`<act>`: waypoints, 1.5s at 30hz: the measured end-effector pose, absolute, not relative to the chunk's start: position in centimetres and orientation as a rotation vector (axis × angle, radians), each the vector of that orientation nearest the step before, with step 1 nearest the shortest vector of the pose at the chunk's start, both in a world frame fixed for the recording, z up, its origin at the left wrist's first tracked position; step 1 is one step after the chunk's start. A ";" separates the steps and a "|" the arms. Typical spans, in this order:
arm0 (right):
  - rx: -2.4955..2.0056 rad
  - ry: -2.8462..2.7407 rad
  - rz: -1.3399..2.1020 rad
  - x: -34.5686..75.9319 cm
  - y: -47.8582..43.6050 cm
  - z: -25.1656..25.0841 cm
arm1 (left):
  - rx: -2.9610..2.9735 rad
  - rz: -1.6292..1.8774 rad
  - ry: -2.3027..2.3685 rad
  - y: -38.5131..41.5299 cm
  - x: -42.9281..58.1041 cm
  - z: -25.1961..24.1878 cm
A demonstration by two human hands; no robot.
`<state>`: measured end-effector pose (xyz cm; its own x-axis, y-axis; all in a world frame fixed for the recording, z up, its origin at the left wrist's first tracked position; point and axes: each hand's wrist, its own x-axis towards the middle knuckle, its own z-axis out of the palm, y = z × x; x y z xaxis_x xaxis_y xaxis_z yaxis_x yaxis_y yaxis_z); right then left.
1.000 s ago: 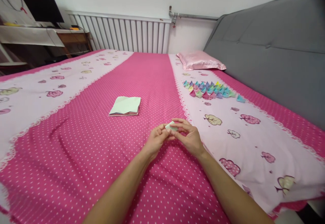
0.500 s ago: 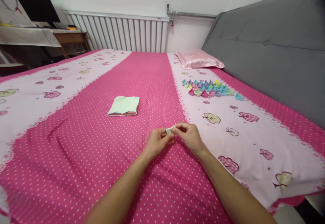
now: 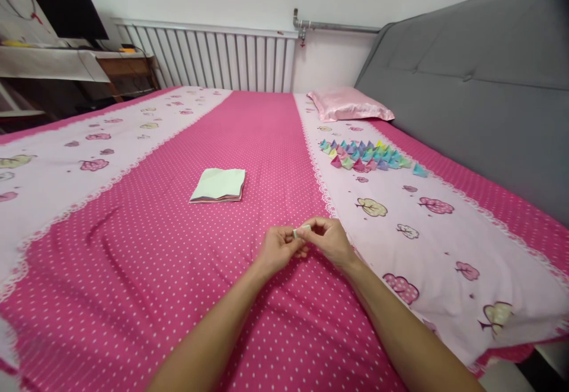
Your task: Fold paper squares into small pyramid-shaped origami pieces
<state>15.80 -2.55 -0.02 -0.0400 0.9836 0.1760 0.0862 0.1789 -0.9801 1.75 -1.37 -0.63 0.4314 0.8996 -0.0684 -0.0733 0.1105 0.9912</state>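
A small piece of folded pale green paper [image 3: 306, 228] is pinched between my two hands above the pink dotted bedspread [image 3: 178, 273]. My left hand [image 3: 280, 248] closes on its left side, fingers curled. My right hand [image 3: 326, 238] grips the other side between thumb and index finger. Fingers cover most of the paper, so its folded shape is hard to make out. Beyond my left hand lies a stack of square paper sheets [image 3: 219, 184], pale green on top. Rows of small folded paper boats [image 3: 367, 155] in several colours stand farther off to the right.
Behind the boats a pink satin pillow [image 3: 349, 104] lies by the grey padded headboard [image 3: 466, 54]. A white radiator [image 3: 222, 57] runs along the far wall. At the far left a desk [image 3: 48, 63] carries a black monitor [image 3: 66, 12].
Both hands stay together on the paper, and the fingers have shifted slightly around it. Less of the paper shows now. The view has moved a touch; the stack and boats lie as before.
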 end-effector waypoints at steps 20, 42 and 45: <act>-1.132 -1.381 1.039 15.4 -2.3 -0.3 | 1.042 0.939 0.865 -1.3 2.4 -0.7; -1.289 -1.778 0.452 16.1 -2.3 0.0 | 1.783 1.152 1.267 -0.5 0.6 -0.3; -1.310 -1.806 0.422 16.1 -2.3 -0.2 | 1.877 1.122 1.302 -0.6 0.6 0.0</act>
<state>16.08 -2.29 -0.16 -0.0966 0.8966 0.4322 0.6124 0.3958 -0.6843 0.62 -0.58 -0.01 0.1668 0.9370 0.3069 0.4415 -0.3493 0.8265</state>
